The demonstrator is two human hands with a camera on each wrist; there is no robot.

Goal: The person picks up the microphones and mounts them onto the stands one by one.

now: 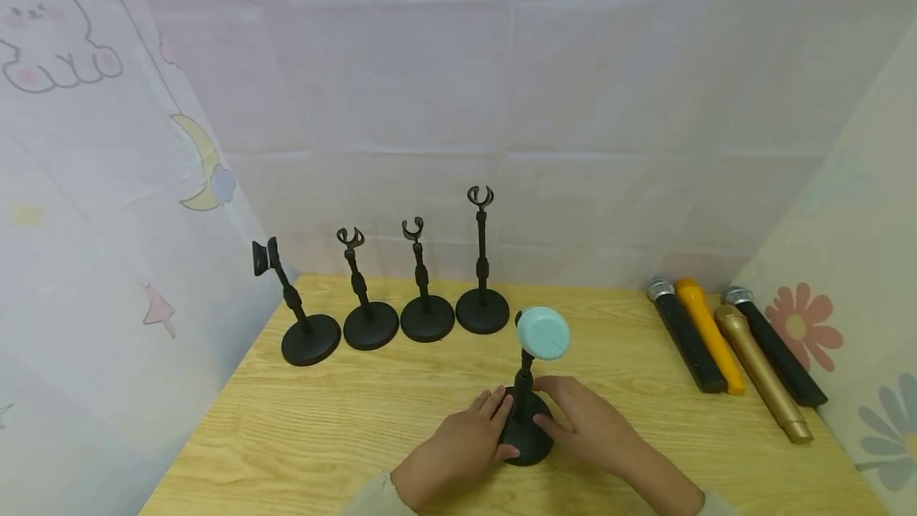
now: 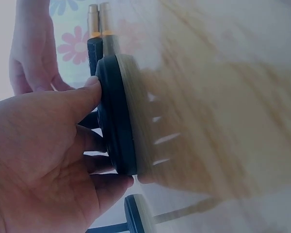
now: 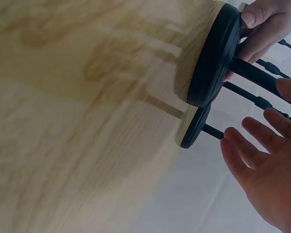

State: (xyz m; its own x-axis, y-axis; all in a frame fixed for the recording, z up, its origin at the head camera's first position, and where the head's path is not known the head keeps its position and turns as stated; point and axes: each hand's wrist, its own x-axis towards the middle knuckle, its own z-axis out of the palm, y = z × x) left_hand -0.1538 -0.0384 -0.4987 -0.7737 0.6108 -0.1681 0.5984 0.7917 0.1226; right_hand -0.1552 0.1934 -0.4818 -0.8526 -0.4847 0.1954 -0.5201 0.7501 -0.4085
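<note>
in the head view, the black stand rises from the wooden table, a round mint-coloured piece on top; four other stands stand beyond, leftward, and microphones lie to the right. in the left wrist view, the left hand grips the base between thumb and fingers. in the right wrist view, the right hand, fingers loosely spread beside the post, grips nothing.

Head view was bright & evenly lit, wrist views dimmer, w/ refl. & soft blur on the table.
</note>
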